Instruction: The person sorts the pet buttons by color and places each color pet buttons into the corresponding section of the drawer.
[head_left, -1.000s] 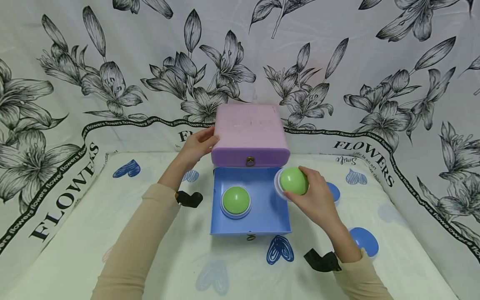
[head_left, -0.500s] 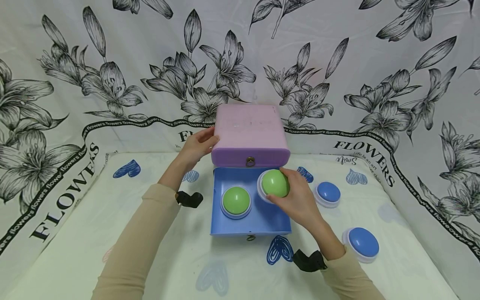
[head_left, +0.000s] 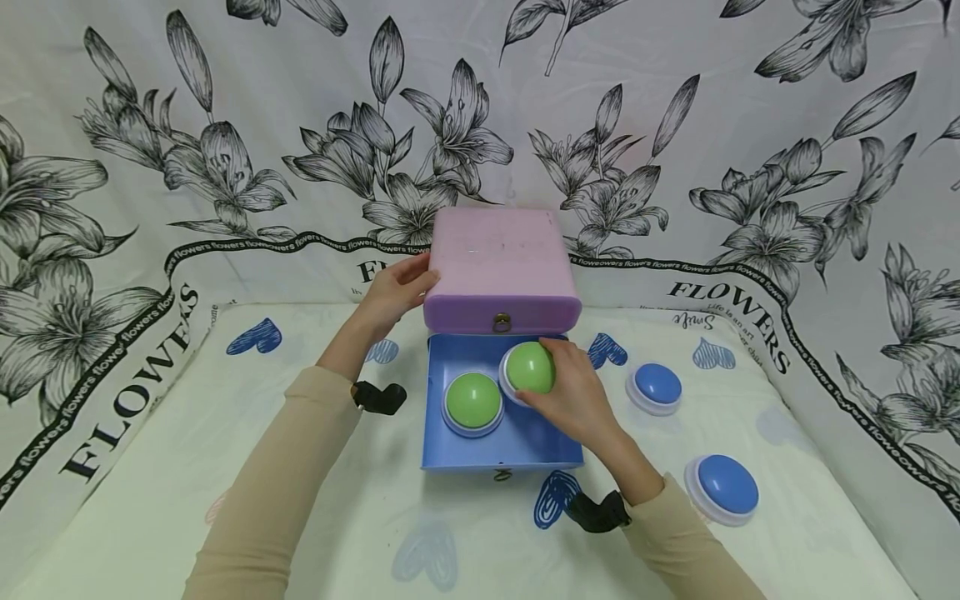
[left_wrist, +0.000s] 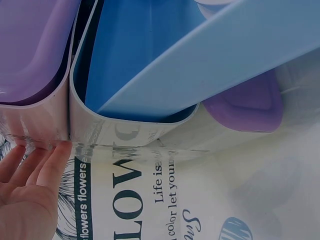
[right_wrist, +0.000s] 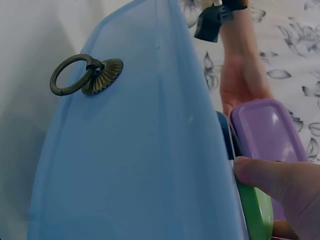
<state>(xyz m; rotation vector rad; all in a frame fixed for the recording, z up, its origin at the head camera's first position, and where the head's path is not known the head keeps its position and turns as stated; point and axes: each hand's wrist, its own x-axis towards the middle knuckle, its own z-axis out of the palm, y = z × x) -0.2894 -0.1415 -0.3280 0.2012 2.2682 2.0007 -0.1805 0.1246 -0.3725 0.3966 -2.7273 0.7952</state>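
Observation:
My left hand (head_left: pixel 393 296) rests on the left side of a pink drawer box (head_left: pixel 498 254) with a purple upper drawer front. In the left wrist view its fingers (left_wrist: pixel 55 162) lie straight against the box wall. Below that front, a blue drawer (head_left: pixel 536 446) is pulled out. Inside it, at the left, sits a green push button (head_left: pixel 472 402) with a white base. My right hand (head_left: pixel 576 392) holds a second green push button (head_left: pixel 529 367) by its sides, over the drawer's back part. The right wrist view shows the thumb on this button (right_wrist: pixel 259 212), partly hidden behind the drawer front.
Two blue push buttons with white bases lie right of the drawer, one farther back (head_left: pixel 657 385) and one nearer (head_left: pixel 726 486). A brass ring pull (right_wrist: pixel 75 75) hangs on the blue drawer's front. Behind the box rises a flower-printed cloth (head_left: pixel 630 50).
My right hand has carried its green push button leftward from the drawer's right edge to beside the other green one. The left hand has stayed on the box.

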